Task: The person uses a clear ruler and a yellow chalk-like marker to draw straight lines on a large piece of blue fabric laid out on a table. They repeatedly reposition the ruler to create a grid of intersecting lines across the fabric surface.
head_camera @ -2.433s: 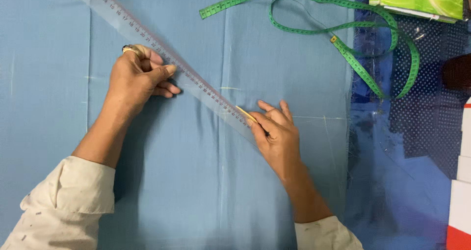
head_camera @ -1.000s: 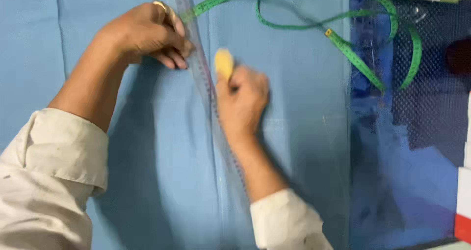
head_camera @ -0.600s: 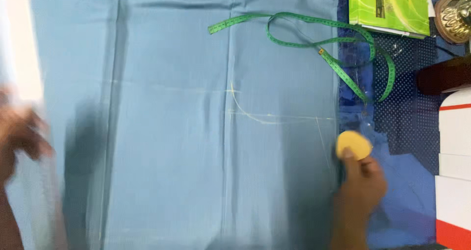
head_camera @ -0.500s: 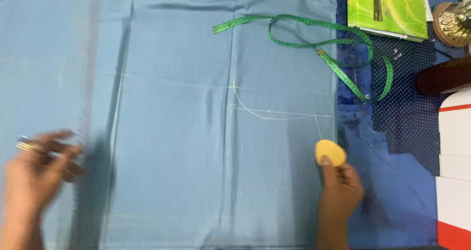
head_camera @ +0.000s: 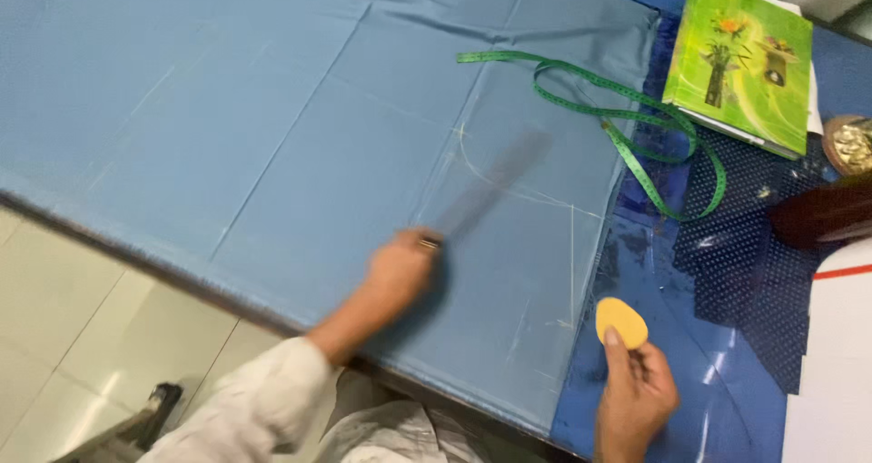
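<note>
From the head view, the left hand (head_camera: 400, 269) grips one end of a clear plastic ruler (head_camera: 490, 186), motion-blurred, above the light blue cloth (head_camera: 272, 127) bearing chalk lines. The right hand (head_camera: 636, 395) pinches a yellow oval tailor's chalk (head_camera: 621, 321) beside the cloth's edge, near a green measuring tape (head_camera: 627, 127).

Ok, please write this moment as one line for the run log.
left hand: holds clear ruler, blurred, over blue cloth | right hand: holds yellow chalk beside cloth edge | green tape measure: lying loose
</note>
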